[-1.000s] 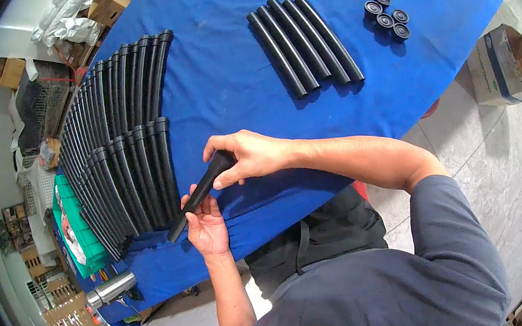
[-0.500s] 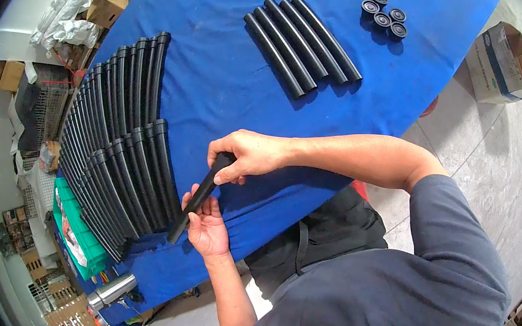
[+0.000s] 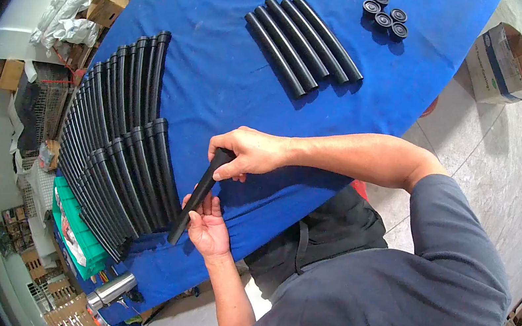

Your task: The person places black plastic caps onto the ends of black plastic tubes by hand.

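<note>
A black tube slants between my hands, its lower end close to the near edge of the stacked tubes. My left hand is wrapped round the lower part, thumb in front and fingers behind. Around the upper end, my right hand is closed, hiding that end. To the left lie many black tubes with collared ends, in two overlapping rows. Farther off, several plain black tubes lie side by side. Beyond them is a small group of round black caps.
A blue cloth covers the table. A green box and a shiny metal cylinder sit at its left edge. On the floor at right stands an open cardboard box. Shelves with wire baskets and cartons line the left side.
Hardly anything differs. Both hands keep their grip on the tube, and the tubes and caps on the cloth stay where they were.
</note>
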Action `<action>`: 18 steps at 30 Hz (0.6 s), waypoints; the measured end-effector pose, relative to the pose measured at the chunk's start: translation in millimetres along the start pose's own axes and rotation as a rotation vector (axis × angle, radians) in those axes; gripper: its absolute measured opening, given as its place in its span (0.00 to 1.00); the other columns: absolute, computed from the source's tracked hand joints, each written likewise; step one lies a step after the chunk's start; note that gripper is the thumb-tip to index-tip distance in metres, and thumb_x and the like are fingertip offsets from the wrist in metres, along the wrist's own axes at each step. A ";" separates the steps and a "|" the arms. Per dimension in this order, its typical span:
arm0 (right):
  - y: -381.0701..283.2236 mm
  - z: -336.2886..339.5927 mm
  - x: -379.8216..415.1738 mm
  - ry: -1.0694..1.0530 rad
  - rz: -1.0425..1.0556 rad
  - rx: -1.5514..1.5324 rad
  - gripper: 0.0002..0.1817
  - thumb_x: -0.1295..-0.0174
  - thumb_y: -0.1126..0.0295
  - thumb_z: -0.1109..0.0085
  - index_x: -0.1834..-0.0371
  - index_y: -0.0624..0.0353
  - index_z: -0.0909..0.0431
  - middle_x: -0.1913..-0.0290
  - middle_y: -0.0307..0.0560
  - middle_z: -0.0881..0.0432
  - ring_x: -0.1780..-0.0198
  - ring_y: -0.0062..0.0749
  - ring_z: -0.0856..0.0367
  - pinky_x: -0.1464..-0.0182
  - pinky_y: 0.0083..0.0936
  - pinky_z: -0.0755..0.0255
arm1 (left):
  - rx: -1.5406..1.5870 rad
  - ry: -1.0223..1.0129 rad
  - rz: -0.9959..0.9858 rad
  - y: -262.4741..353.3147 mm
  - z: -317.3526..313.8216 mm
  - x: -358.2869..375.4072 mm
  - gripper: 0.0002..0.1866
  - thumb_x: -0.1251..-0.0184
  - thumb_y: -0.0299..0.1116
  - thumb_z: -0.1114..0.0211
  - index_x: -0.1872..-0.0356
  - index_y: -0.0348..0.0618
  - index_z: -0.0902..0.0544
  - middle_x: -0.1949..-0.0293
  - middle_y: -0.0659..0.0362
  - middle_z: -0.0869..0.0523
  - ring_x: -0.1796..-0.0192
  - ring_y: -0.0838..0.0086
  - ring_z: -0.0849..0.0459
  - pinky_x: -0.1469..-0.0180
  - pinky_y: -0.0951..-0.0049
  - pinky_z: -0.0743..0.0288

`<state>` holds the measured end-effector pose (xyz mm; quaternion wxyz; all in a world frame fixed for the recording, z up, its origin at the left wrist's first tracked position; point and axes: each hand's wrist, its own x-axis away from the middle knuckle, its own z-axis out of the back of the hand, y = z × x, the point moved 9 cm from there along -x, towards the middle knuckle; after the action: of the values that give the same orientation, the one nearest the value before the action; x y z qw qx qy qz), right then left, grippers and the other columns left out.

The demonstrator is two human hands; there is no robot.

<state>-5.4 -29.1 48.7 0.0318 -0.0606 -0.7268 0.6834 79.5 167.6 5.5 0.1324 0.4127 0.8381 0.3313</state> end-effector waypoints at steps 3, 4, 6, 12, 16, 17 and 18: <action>-4.2 -0.4 2.1 0.008 0.029 0.053 0.18 0.33 0.61 0.30 0.53 0.63 0.23 0.71 0.43 0.14 0.71 0.26 0.14 0.67 0.28 0.20 | -0.017 0.011 -0.005 0.7 4.7 1.1 0.23 0.22 0.32 0.38 0.31 0.36 0.25 0.31 0.43 0.21 0.28 0.51 0.24 0.26 0.51 0.26; -5.5 0.2 2.9 0.013 0.040 0.062 0.17 0.33 0.61 0.30 0.52 0.62 0.23 0.71 0.43 0.14 0.71 0.26 0.13 0.67 0.28 0.20 | -0.021 0.011 -0.005 0.5 4.8 1.2 0.23 0.22 0.33 0.38 0.31 0.36 0.25 0.31 0.43 0.21 0.27 0.51 0.24 0.26 0.51 0.26; -3.8 0.7 1.7 0.024 0.055 0.052 0.18 0.33 0.61 0.30 0.52 0.62 0.23 0.71 0.43 0.14 0.71 0.26 0.14 0.67 0.28 0.20 | -0.019 0.009 -0.006 0.6 3.4 1.1 0.23 0.22 0.33 0.38 0.31 0.36 0.26 0.30 0.43 0.23 0.26 0.52 0.25 0.25 0.51 0.27; -15.5 -4.0 3.7 -0.002 0.135 0.109 0.19 0.35 0.61 0.28 0.50 0.61 0.23 0.71 0.42 0.15 0.72 0.26 0.15 0.67 0.29 0.22 | 0.121 -0.026 -0.013 1.6 -1.4 -1.5 0.23 0.22 0.33 0.38 0.31 0.35 0.25 0.26 0.44 0.27 0.25 0.54 0.28 0.23 0.52 0.29; 8.8 -7.5 3.1 -0.054 -0.127 -0.070 0.20 0.36 0.61 0.27 0.49 0.59 0.23 0.72 0.40 0.16 0.72 0.25 0.16 0.68 0.30 0.23 | 0.020 0.018 -0.031 1.1 3.7 -0.8 0.22 0.23 0.34 0.36 0.32 0.38 0.24 0.27 0.44 0.25 0.27 0.54 0.24 0.25 0.53 0.26; 3.9 -4.7 2.3 -0.039 -0.059 -0.027 0.20 0.36 0.60 0.27 0.49 0.59 0.23 0.72 0.40 0.16 0.72 0.25 0.16 0.68 0.29 0.23 | -0.043 0.056 -0.045 2.3 5.4 -0.7 0.22 0.23 0.34 0.35 0.32 0.40 0.23 0.28 0.43 0.24 0.28 0.53 0.23 0.27 0.54 0.24; -1.7 -2.1 1.9 -0.025 0.010 0.016 0.20 0.36 0.60 0.27 0.50 0.60 0.23 0.72 0.40 0.16 0.72 0.25 0.16 0.68 0.29 0.23 | -0.028 0.036 -0.021 1.1 3.4 -1.2 0.22 0.23 0.34 0.36 0.32 0.38 0.23 0.29 0.43 0.24 0.28 0.53 0.23 0.26 0.53 0.25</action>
<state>-7.1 -26.9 50.5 0.0197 -0.0556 -0.7215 0.6899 82.6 168.6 3.7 0.1265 0.3961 0.8398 0.3490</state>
